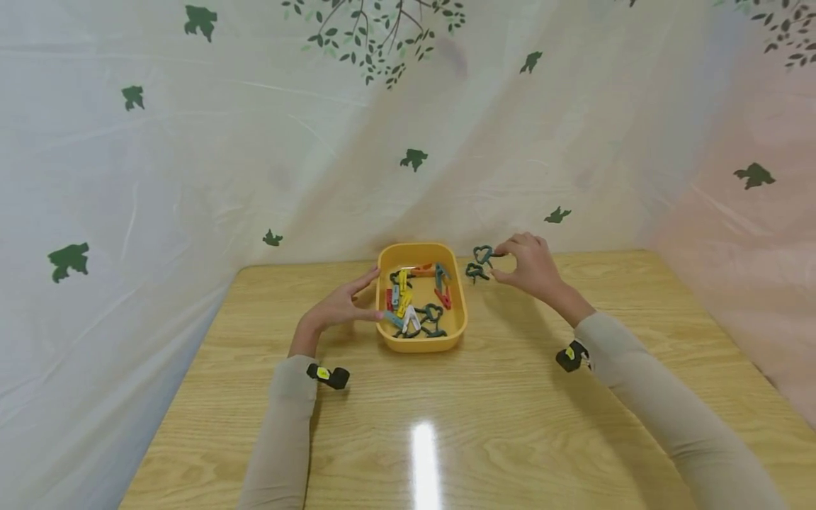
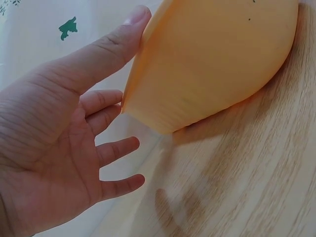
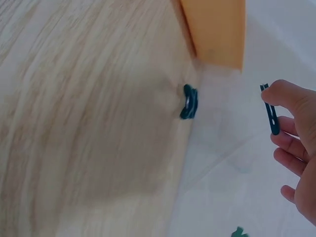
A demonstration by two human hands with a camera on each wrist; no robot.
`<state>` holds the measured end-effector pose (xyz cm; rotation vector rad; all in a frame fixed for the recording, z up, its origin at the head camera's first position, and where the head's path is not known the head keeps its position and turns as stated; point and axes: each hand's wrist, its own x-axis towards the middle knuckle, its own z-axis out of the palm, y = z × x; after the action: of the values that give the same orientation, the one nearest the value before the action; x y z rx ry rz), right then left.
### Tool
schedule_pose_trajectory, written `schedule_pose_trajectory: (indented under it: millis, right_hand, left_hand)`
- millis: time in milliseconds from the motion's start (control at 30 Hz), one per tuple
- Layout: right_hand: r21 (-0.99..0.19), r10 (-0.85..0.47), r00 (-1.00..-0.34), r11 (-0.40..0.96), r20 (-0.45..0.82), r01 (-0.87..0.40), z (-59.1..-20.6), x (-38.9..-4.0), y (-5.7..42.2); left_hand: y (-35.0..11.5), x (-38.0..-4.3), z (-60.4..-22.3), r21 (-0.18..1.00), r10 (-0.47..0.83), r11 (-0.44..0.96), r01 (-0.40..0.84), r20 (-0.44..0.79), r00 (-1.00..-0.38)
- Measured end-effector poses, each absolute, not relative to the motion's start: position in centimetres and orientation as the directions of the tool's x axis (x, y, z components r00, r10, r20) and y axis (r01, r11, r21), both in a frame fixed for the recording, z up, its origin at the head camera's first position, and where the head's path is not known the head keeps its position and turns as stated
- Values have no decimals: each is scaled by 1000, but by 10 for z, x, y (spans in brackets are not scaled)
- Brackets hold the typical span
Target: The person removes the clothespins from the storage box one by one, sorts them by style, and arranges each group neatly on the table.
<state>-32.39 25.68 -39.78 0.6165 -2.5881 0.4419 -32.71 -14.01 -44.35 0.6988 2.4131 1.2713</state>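
A yellow plastic bin (image 1: 421, 346) holds several clips and clothespins: yellow, red, blue, white and dark green. My left hand (image 1: 339, 306) rests against its left rim, thumb and fingertips touching the edge. In the left wrist view, the left hand (image 2: 54, 143) has its fingers extended beside the bin's outer wall (image 2: 212, 64). To the right of the bin, my right hand (image 1: 529, 268) pinches a dark green spring clip (image 1: 482, 253) between thumb and fingers, above the table. A second dark green clip (image 3: 189, 102) lies on the table near the bin's right side.
The wooden table (image 1: 357, 425) ends at the back against a pale cloth (image 1: 319, 198) printed with green leaf and bird shapes. Each sleeved wrist wears a small black camera (image 1: 334, 377).
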Motion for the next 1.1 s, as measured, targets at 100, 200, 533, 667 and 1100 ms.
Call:
schedule_pose_trajectory:
  millis: [100,200,533,667,1100]
  right_hand:
    - [-221,-285,-812,868,510,-444,-405,-327,265]
    - [-259,-216,-826,882,520,-394,-412,-330,272]
    - [-369,-90,-891,888,445,-274,-426,-337,285]
    - [-387,-80,-919,890,386,-240,-434,-341,285]
    - [-394,-75,-957,900,281,-186,-452,-352,273]
  left_hand:
    - [-141,-327,-444,835,558,482,266,-59,-828]
    - [-141,-328,-444,834,557,486,262,-65,-828]
    - [-137,-313,-422,850,575,466,246,-80,-814]
    - [-137,-311,-419,850,579,467,246,-83,-811]
    - [-137,-309,-417,848,575,469,247,-81,-814]
